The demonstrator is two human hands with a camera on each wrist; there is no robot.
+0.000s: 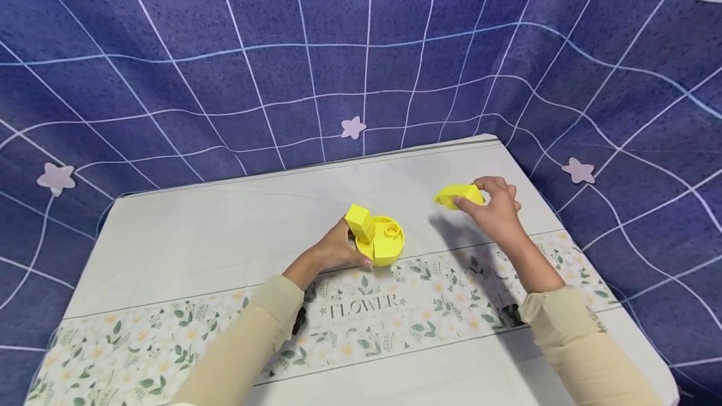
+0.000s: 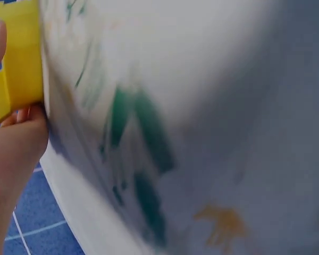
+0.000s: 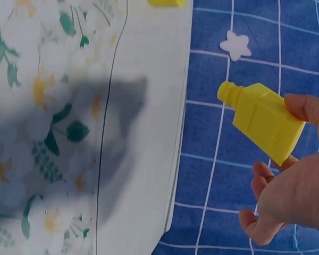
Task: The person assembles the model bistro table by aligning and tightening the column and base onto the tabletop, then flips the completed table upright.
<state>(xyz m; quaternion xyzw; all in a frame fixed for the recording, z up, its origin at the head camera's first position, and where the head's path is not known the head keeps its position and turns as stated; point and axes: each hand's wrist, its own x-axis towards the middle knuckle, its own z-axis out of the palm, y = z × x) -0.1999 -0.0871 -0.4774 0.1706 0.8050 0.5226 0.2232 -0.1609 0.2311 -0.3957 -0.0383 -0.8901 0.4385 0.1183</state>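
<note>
A round yellow holder (image 1: 385, 252) sits on the table, with a raised ring and a wedge-like block inside. At its left side a yellow rectangular piece (image 1: 360, 221) stands tilted. My left hand (image 1: 333, 248) grips the holder from the left, thumb at the front. Only part of the yellow plastic (image 2: 24, 64) shows in the left wrist view, beside that hand. Off to the right, my right hand (image 1: 496, 212) pinches a small yellow bottle (image 3: 268, 122) above the table. Its narrow ribbed neck points away from the fingers, toward the left.
A white tablecloth (image 1: 225, 224) with a flowered band and the word FLOWER covers the table. Behind and at the sides hangs a blue curtain (image 1: 338, 80) with a grid pattern and stars. The table's back edge runs just beyond both hands.
</note>
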